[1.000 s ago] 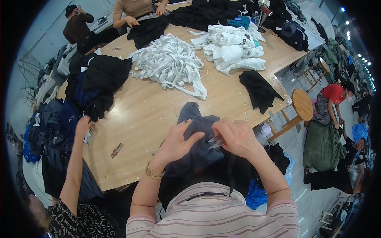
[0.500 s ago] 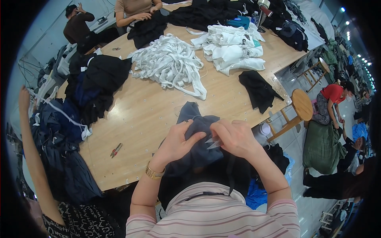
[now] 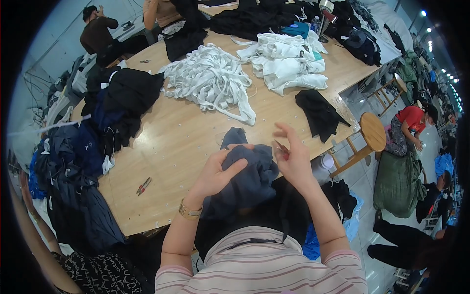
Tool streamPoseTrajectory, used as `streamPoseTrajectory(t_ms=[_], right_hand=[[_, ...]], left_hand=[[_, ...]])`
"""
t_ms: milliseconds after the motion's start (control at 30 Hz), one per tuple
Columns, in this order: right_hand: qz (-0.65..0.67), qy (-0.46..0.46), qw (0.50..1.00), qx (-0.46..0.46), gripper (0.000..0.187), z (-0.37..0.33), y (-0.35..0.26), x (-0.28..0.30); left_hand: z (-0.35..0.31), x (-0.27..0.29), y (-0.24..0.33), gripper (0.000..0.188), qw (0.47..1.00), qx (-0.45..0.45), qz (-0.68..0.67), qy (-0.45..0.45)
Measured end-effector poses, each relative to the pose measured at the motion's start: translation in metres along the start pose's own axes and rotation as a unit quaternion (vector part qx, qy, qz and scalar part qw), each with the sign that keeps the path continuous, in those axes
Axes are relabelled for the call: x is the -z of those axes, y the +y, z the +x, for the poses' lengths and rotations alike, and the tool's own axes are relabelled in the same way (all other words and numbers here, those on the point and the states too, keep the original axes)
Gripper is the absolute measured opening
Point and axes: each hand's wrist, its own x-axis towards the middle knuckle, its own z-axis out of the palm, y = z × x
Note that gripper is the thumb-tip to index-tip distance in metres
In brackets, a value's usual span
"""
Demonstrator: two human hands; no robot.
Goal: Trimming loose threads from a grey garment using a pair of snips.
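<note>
My left hand (image 3: 219, 171) grips a dark grey-blue cloth piece (image 3: 252, 171), thumb on top and fingers behind it. The cloth is bunched up at the table's front edge and hangs down toward my lap. Just right of the cloth, apart from it, my right hand (image 3: 295, 159) is raised with its fingers curled round small thread snips (image 3: 282, 150). Only a reddish part of the snips shows between the fingers. A second pair of snips (image 3: 144, 186) lies on the table to the left.
The wooden table (image 3: 181, 142) carries a heap of white straps (image 3: 210, 78), stacked white garments (image 3: 289, 63), a black cloth piece (image 3: 320, 115) and dark garment piles (image 3: 127, 95). A stool (image 3: 372, 132) stands at the right. Co-workers are at the left and far side; one's arm (image 3: 36, 235) is close on the left.
My right hand has moved up and away from the cloth, and the snips' blades have turned from view. The left co-worker's arm has come down. Across the table, a person has lifted black cloth.
</note>
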Motion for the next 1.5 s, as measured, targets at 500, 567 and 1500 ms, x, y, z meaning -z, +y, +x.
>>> streamPoseTrajectory(t_ms=[500,567,1500], right_hand=[[0.136,-0.154,0.979,-0.006,0.048,-0.002,-0.030,-0.006],[0.123,-0.195,0.973,-0.021,0.045,0.002,-0.027,-0.007],[0.246,-0.147,0.949,-0.132,0.016,0.027,-0.055,-0.001]], left_hand=[[0.003,0.005,-0.021,0.039,0.976,0.137,-0.153,0.072],[0.003,0.010,-0.022,0.039,0.987,0.112,-0.100,0.065],[-0.010,-0.021,0.005,0.110,0.924,-0.111,0.313,0.190]])
